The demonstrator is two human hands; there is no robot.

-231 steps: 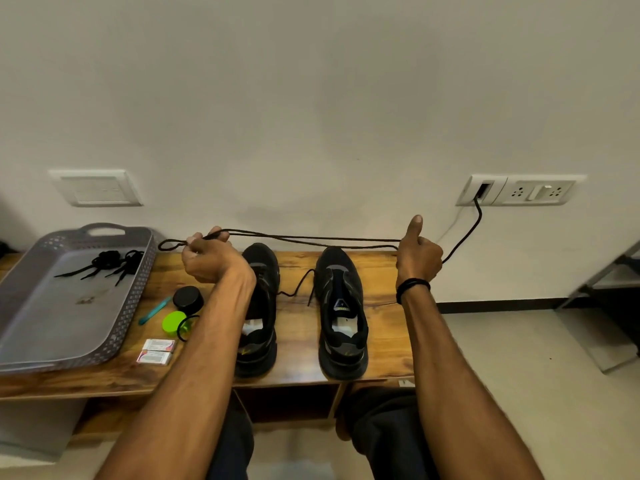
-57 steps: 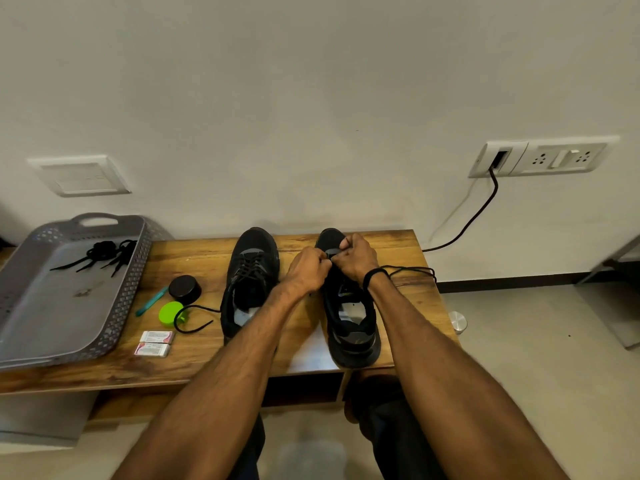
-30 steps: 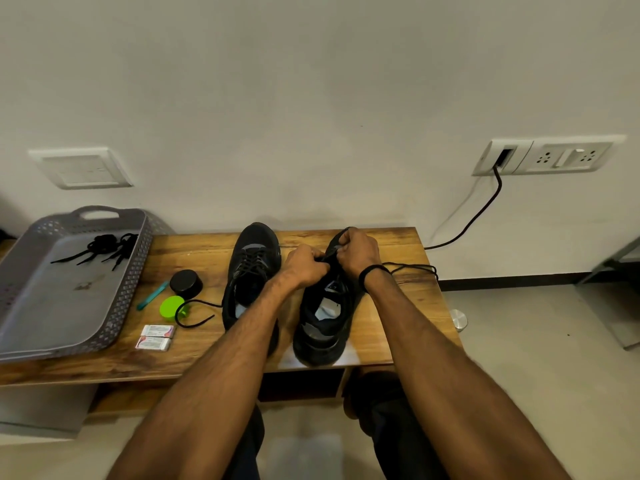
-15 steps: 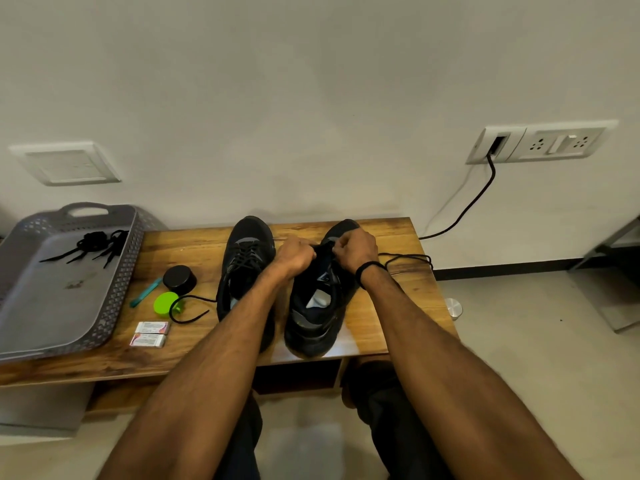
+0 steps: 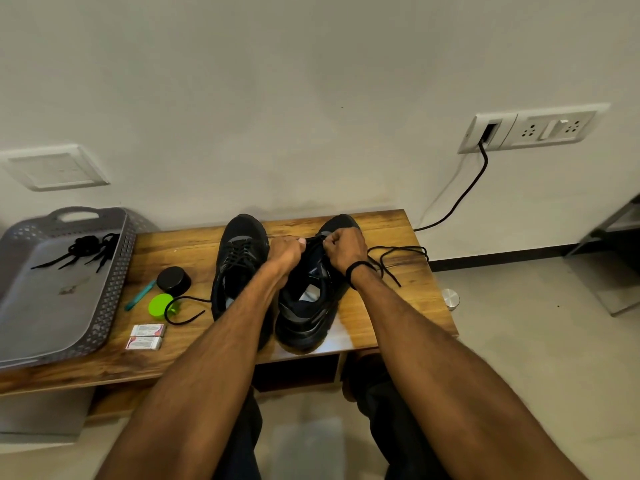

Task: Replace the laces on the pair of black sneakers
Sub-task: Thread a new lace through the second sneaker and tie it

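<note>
The left hand (image 5: 285, 252) and right hand (image 5: 346, 245) each pinch the lace (image 5: 398, 258) above the unlaced shoe (image 5: 304, 306) on the table (image 5: 381, 230); slack lace lies beside the right wrist.

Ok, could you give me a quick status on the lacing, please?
Left hand and right hand pinch the lace over the right sneaker. Left sneaker laced. Its tail loose on the bench.

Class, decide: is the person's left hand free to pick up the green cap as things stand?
Probably not yet: the left hand pinches the lace at the right-side sneaker. The path to the green cap looks clear, once it lets go.
</note>
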